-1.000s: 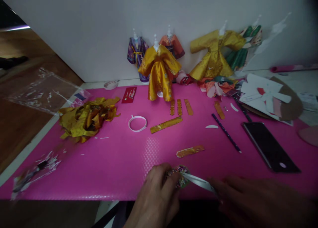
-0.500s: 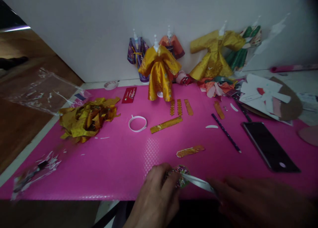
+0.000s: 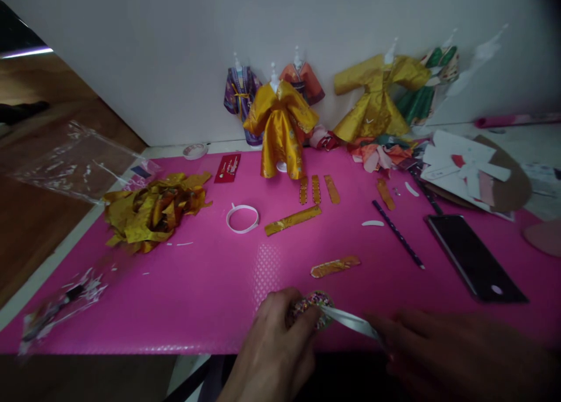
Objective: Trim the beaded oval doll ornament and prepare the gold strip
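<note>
Near the table's front edge, my left hand (image 3: 280, 338) is closed on a small round container of tiny multicoloured beads (image 3: 322, 300). Its fingers hide the container's left part. From the right, my right hand (image 3: 429, 343), dark and blurred, grips a pale, pointed metal tool (image 3: 353, 323). The tool's tip reaches the beads; whether it is tweezers or scissors I cannot tell. Just beyond the beads lies a gold fabric strip (image 3: 335, 266) with a pointed, white-edged end. A longer gold strip (image 3: 293, 221) and several short ones (image 3: 315, 190) lie farther back.
Dressed doll forms, including one in gold (image 3: 280, 127), stand along the wall. Gold fabric scraps (image 3: 155, 212) and a white ring (image 3: 242, 219) lie left. On the right are a dark pencil (image 3: 398, 234), a phone (image 3: 475, 259) and white card pieces (image 3: 464, 165). Pink cover (image 3: 197, 308) spans the table.
The view has shifted very slightly. A little more of the beads shows between my left fingers; both hands and the tool stay in nearly the same place.
</note>
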